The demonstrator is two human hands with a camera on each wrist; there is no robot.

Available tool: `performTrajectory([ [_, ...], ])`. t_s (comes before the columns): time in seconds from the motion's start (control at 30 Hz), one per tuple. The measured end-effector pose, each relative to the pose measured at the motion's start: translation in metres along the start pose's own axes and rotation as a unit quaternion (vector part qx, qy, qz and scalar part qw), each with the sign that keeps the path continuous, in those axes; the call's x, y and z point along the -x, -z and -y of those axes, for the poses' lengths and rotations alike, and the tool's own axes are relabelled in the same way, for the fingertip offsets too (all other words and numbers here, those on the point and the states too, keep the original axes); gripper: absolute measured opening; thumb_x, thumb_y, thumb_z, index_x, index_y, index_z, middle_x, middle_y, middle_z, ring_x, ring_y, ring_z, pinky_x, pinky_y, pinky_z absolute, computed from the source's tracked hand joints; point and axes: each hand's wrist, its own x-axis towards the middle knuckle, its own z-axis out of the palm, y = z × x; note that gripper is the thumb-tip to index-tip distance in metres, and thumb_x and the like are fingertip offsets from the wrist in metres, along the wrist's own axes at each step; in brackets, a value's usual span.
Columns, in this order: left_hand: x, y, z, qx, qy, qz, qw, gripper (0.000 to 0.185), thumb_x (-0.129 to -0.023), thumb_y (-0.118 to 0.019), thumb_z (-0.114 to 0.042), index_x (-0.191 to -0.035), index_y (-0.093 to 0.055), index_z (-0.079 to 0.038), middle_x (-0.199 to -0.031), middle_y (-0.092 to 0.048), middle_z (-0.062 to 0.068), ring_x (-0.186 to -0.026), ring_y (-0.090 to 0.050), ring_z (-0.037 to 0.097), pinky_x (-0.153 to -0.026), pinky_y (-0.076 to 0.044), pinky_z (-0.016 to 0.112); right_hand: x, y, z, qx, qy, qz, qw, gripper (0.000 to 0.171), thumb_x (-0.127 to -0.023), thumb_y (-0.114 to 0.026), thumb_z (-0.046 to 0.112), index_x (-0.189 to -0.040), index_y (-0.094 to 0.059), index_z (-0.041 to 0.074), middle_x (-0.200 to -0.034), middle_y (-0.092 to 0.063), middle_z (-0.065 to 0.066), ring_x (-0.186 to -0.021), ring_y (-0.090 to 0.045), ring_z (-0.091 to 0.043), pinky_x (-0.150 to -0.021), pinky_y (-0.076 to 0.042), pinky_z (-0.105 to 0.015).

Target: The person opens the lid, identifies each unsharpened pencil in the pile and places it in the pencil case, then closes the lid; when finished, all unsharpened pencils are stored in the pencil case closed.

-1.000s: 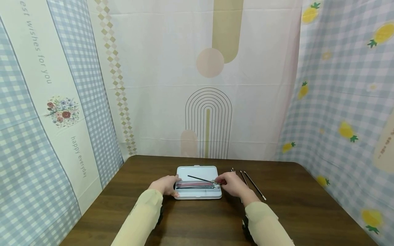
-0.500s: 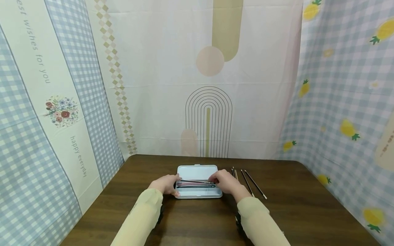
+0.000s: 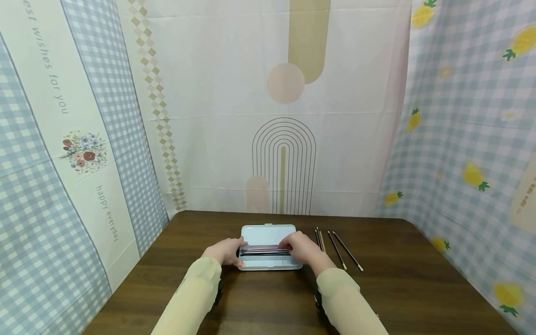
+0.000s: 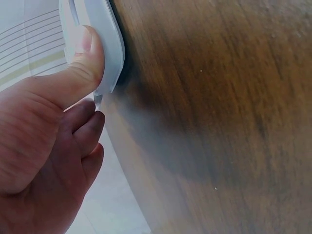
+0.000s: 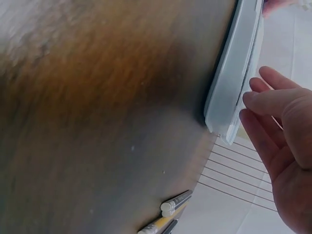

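Note:
A pale blue pencil case [image 3: 259, 264] lies open on the table, its lid [image 3: 268, 232] laid back on the far side. Several dark pencils [image 3: 261, 254] and a reddish one lie lengthwise in the case. My left hand [image 3: 224, 251] grips the case's left end; in the left wrist view the thumb [image 4: 87, 46] presses its near side. My right hand [image 3: 302, 246] is over the right end of the case, fingertips down at the pencils. In the right wrist view, its fingers [image 5: 263, 134] are loosely extended beside the case edge, with no pencil showing between them.
Right of the case, several loose pencils [image 3: 348, 251] lie on the brown table [image 3: 268, 302], pointing away from me. Their white ends show in the right wrist view. Patterned cloths [image 3: 209, 116] hang behind the table and at both sides.
My right hand has moved left over the case and lowered a dark pencil from a slant to lie along the others. Its fingers have come off the pencil's end. The left hand has stayed put.

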Motion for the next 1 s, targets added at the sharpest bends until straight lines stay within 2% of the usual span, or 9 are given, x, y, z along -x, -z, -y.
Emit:
performTrajectory([
  [0.27,0.001,0.001,-0.003,-0.006,0.009,0.003,0.9999,0.078,-0.084,-0.091,-0.025,-0.154,-0.059,-0.009,-0.164,-0.047,0.017,-0.147,-0.048,0.04,-0.12,-0.039,0.057,0.004,0.002,-0.004,-0.009,-0.035,-0.014,0.999,0.04,-0.097,-0.057,-0.016,-0.106,-0.085,0.012,-0.107,-0.079,0.0,-0.11,-0.07,-0.023,-0.103,-0.056,-0.049],
  [0.37,0.0,0.001,-0.002,0.002,0.015,0.006,0.9999,0.079,-0.084,-0.091,-0.025,-0.155,-0.059,-0.01,-0.165,-0.046,0.016,-0.148,-0.047,0.04,-0.12,-0.038,0.057,0.006,0.004,-0.005,-0.013,-0.034,-0.019,0.999,0.039,-0.096,-0.058,-0.016,-0.106,-0.085,0.01,-0.106,-0.079,-0.001,-0.11,-0.071,-0.024,-0.103,-0.056,-0.05],
  [0.47,-0.005,-0.003,0.003,0.001,0.014,0.006,0.9999,0.079,-0.084,-0.091,-0.025,-0.155,-0.058,-0.01,-0.165,-0.046,0.016,-0.148,-0.047,0.04,-0.12,-0.038,0.057,0.006,0.005,-0.006,-0.014,-0.031,-0.02,0.999,0.038,-0.096,-0.06,-0.016,-0.107,-0.085,0.01,-0.105,-0.08,-0.001,-0.109,-0.071,-0.025,-0.102,-0.056,-0.05],
  [0.5,-0.011,-0.009,0.012,-0.005,0.002,0.001,1.0,0.079,-0.085,-0.09,-0.03,-0.156,-0.058,-0.012,-0.165,-0.046,0.015,-0.148,-0.048,0.039,-0.12,-0.039,0.055,0.006,0.005,-0.006,-0.014,-0.03,-0.021,0.999,0.037,-0.095,-0.06,-0.016,-0.106,-0.085,0.01,-0.105,-0.08,-0.001,-0.109,-0.071,-0.025,-0.102,-0.057,-0.05],
  [0.6,-0.014,-0.011,0.014,-0.016,-0.004,-0.003,0.9999,0.079,-0.086,-0.09,-0.031,-0.156,-0.057,-0.012,-0.164,-0.048,0.016,-0.147,-0.049,0.039,-0.119,-0.04,0.055,0.007,0.006,-0.006,-0.019,-0.038,-0.02,0.999,0.038,-0.096,-0.061,-0.016,-0.106,-0.085,0.011,-0.105,-0.079,0.0,-0.106,-0.071,-0.023,-0.102,-0.057,-0.05],
  [0.7,-0.01,-0.009,0.012,-0.008,-0.001,-0.004,1.0,0.079,-0.086,-0.091,-0.031,-0.155,-0.058,-0.012,-0.165,-0.047,0.016,-0.147,-0.048,0.039,-0.12,-0.039,0.055,0.008,0.007,-0.006,-0.026,-0.043,-0.022,0.998,0.038,-0.095,-0.061,-0.017,-0.105,-0.085,0.011,-0.104,-0.079,-0.001,-0.104,-0.07,-0.023,-0.101,-0.057,-0.05],
  [0.73,-0.004,-0.003,0.004,-0.001,0.009,0.001,1.0,0.079,-0.085,-0.091,-0.026,-0.155,-0.058,-0.01,-0.165,-0.046,0.017,-0.148,-0.048,0.04,-0.12,-0.038,0.056,0.009,0.007,-0.007,-0.029,-0.044,-0.021,0.998,0.038,-0.096,-0.06,-0.016,-0.105,-0.085,0.011,-0.105,-0.079,-0.002,-0.103,-0.07,-0.023,-0.101,-0.057,-0.05],
  [0.8,-0.002,-0.002,0.003,0.009,0.013,0.002,0.9999,0.079,-0.084,-0.092,-0.025,-0.155,-0.058,-0.01,-0.165,-0.046,0.017,-0.148,-0.047,0.04,-0.121,-0.038,0.056,0.01,0.007,-0.008,-0.038,-0.041,-0.023,0.998,0.038,-0.095,-0.06,-0.017,-0.105,-0.085,0.01,-0.105,-0.079,-0.003,-0.102,-0.07,-0.023,-0.1,-0.057,-0.051],
  [1.0,-0.009,-0.007,0.009,-0.001,0.001,-0.002,1.0,0.082,-0.084,-0.092,-0.033,-0.155,-0.058,-0.013,-0.162,-0.049,0.017,-0.145,-0.051,0.039,-0.12,-0.039,0.057,0.014,0.008,-0.01,-0.061,-0.053,-0.021,0.996,0.041,-0.095,-0.058,-0.018,-0.106,-0.085,0.011,-0.105,-0.078,-0.002,-0.1,-0.068,-0.022,-0.1,-0.058,-0.051],
])
